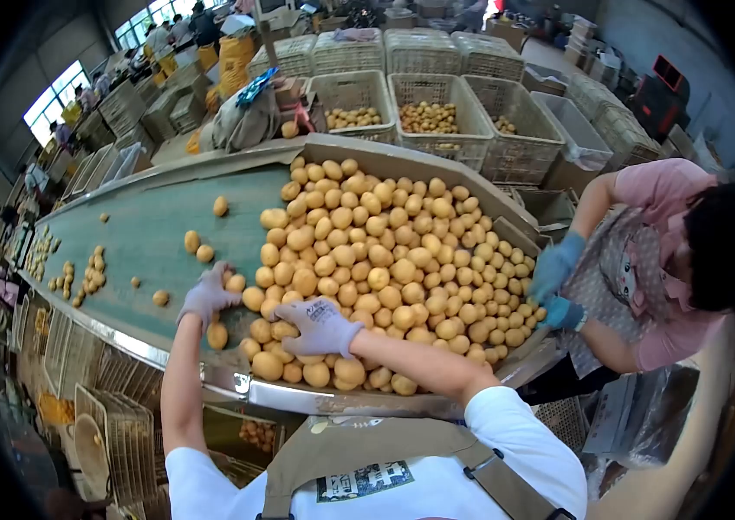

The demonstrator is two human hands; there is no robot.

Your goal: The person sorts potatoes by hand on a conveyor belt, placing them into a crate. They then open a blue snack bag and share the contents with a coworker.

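Note:
Many round yellow-brown potatoes point(378, 277) lie heaped on the right part of a green conveyor belt point(159, 195). My left hand point(209, 295), in a pale glove, is on the belt left of the heap, its fingers touching a potato point(235, 282); another potato point(217, 335) lies just below it. My right hand point(320, 328), also gloved, rests over the heap's left edge with fingers apart, pointing left. Whether it grips any potato cannot be made out. A few loose potatoes point(192, 242) lie on the belt above my left hand.
At the right, a co-worker point(636, 269) in blue gloves reaches into the heap's right end. Crates with potatoes point(428, 119) stand behind the belt's far wall. The metal edge point(289, 397) runs in front of me. More crates point(120, 442) stand lower left.

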